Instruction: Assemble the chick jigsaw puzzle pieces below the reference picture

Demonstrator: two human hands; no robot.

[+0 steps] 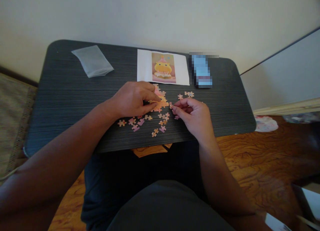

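A partly joined jigsaw puzzle (163, 103) in yellow, orange and pink lies on the dark table. My left hand (135, 99) rests over its left side, thumb and fingers apart, fingertips touching the joined pieces and hiding some of them. Just right of the puzzle, my right hand (193, 112) pinches a small pinkish puzzle piece (171, 105) between thumb and forefinger, close to the joined edge. Several loose pieces (122, 123) lie below my left hand, and more loose pieces (163, 122) are scattered below the puzzle. Two others, including a joined-looking piece (189, 94), sit above my right hand.
Behind the puzzle lies a paper sheet (145, 66) with a printed picture of a yellow figure. A clear plastic bag (93, 61) is at the back left, and a blurred-out phone-like object (202, 71) at the back right. The table (72, 94) stands against a wall.
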